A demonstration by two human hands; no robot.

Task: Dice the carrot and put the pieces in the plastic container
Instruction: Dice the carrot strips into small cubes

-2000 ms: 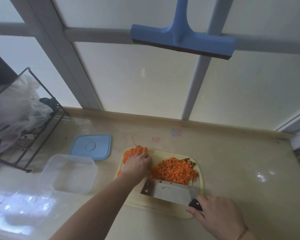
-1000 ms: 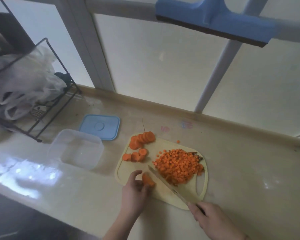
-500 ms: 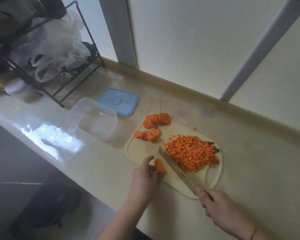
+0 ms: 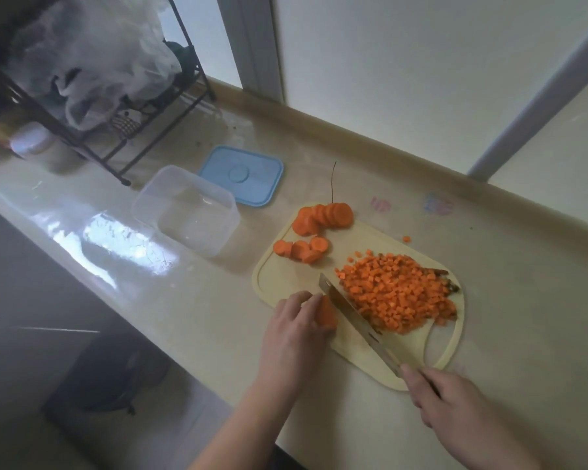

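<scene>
Low in the frame, the left hand [image 4: 296, 330] pins carrot slices [image 4: 326, 313] with closed fingers, while the right hand [image 4: 455, 405] grips the knife [image 4: 350, 308]. Dicing is under way; next, the blade likely must come down beside the fingertips.

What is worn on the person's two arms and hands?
Nothing that shows: the left hand and the right hand are bare, without gloves or rings, and both forearms are uncovered, with no sleeves reaching into view.

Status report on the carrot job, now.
Left hand pinning carrot slices; right hand on knife. Diced pile on cutting board; plastic container empty. Nothing obstructing.
</scene>
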